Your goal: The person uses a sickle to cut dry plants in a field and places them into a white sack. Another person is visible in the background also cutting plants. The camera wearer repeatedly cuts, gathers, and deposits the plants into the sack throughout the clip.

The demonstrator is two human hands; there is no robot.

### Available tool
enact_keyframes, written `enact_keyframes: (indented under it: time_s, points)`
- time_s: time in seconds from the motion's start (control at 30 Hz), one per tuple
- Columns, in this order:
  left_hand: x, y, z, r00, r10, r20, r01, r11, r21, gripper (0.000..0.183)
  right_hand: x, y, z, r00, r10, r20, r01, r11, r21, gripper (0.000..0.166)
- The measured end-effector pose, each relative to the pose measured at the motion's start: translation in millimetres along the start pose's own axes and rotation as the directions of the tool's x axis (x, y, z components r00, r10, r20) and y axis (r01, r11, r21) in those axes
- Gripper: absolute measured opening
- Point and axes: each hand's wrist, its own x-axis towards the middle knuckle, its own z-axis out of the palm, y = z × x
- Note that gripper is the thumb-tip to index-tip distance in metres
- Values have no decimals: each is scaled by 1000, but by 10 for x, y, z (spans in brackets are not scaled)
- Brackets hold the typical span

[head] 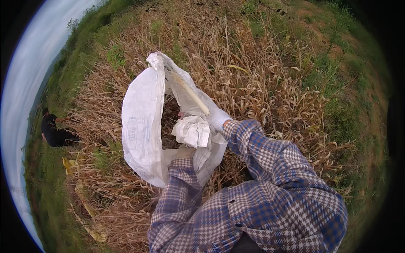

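A white woven plastic sack (137,126) hangs before me with its mouth spread wide; faded print marks its side. My right hand (218,118), in a white knitted glove, is closed on the sack's right rim, beside the end of a pale stick or stalk (194,98) that lies along that rim. Crumpled white sack material (193,131) sits bunched between my hands. My left hand (184,152), in a pale glove, reaches into the lower part of the mouth; its fingers are hidden by folds. A small pinkish thing, unclear, shows beside the bunched material.
Dry brown stalks and leaves (240,91) stand around the sack, with dark seed heads farther off. At the far left a person in dark clothes (52,128) bends at the plants. Yellow sheet-like material (69,166) lies at the lower left. Green weeds (326,76) grow on the right.
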Motion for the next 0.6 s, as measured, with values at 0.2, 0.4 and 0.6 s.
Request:
enact_keyframes:
  time_s: [0.2,0.4,0.6]
  points:
    - [-735,329,-661,940,-242,240,16,735,678,55,-48,-641,-700,811,355,465,-417,908,33,37]
    - [-1343,978,-1716,985,175,-7,-129,749,649,42,34,-483,-934,844,311,436,-349,937,8,38]
    - [-1625,1084,-2635,333,673,-660,206,631,748,50,9,-394,-1096,830,326,452,-379,925,29,42]
